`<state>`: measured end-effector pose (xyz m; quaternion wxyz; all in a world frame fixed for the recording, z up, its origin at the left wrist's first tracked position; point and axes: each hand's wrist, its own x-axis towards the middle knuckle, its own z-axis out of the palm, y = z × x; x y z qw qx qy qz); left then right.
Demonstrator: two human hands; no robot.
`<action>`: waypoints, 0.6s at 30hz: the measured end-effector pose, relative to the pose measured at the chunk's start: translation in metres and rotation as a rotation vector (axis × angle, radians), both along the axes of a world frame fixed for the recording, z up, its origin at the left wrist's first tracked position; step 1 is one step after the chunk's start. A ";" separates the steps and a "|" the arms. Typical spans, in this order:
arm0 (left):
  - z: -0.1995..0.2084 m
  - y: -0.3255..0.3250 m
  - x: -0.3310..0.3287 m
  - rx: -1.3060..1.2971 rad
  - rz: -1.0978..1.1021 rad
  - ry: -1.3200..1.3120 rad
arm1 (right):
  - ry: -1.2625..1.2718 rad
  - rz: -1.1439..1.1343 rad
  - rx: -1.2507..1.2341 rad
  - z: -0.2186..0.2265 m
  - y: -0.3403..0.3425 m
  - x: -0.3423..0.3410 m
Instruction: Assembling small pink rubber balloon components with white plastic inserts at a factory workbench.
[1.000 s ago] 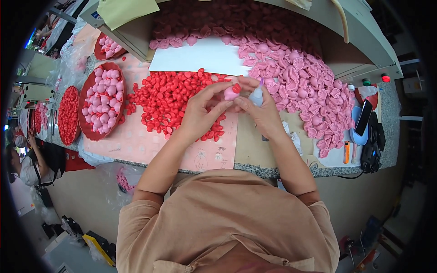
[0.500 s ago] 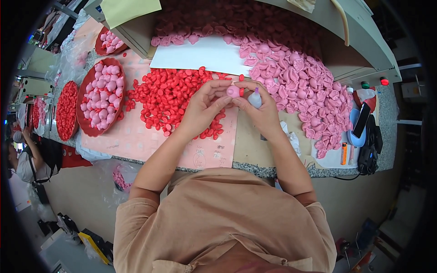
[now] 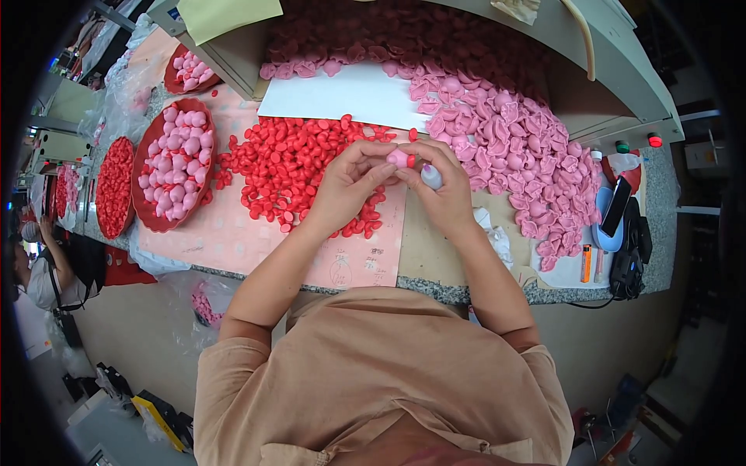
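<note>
Between my two hands is a small round pink plastic piece with a red piece against its right side. My left hand is closed, pinching the pink piece between thumb and fingertips. My right hand is closed too; its thumb and forefinger meet at the red piece. Tucked in that same hand is a small translucent squeeze bottle with a purple tip. Just left of my hands spreads a heap of glossy red pieces. Many pink shell-like pieces are piled to the right.
Red bowls stand at the left, one holding pink pieces with red ones. A white sheet lies under the overhanging grey cabinet. On the right are a phone, an orange tube and a black pouch. Another person sits far left.
The pink piece has turned slightly in my fingers. In my right hand the bottle has tilted, its purple tip swinging left and down. My right hand has shifted a little lower.
</note>
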<state>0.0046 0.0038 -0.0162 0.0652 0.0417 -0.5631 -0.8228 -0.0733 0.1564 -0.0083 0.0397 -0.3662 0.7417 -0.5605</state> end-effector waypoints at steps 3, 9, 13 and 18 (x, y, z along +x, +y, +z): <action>-0.001 0.000 0.000 -0.006 0.001 -0.001 | 0.028 -0.025 0.014 -0.001 0.000 0.001; 0.003 0.001 0.000 -0.016 0.000 -0.021 | -0.008 -0.042 0.007 0.005 -0.001 0.004; -0.001 0.000 -0.001 -0.025 -0.007 -0.022 | 0.048 -0.063 -0.004 0.003 -0.003 0.005; 0.004 0.000 -0.001 0.013 -0.032 -0.048 | 0.076 -0.135 -0.007 -0.005 -0.004 0.008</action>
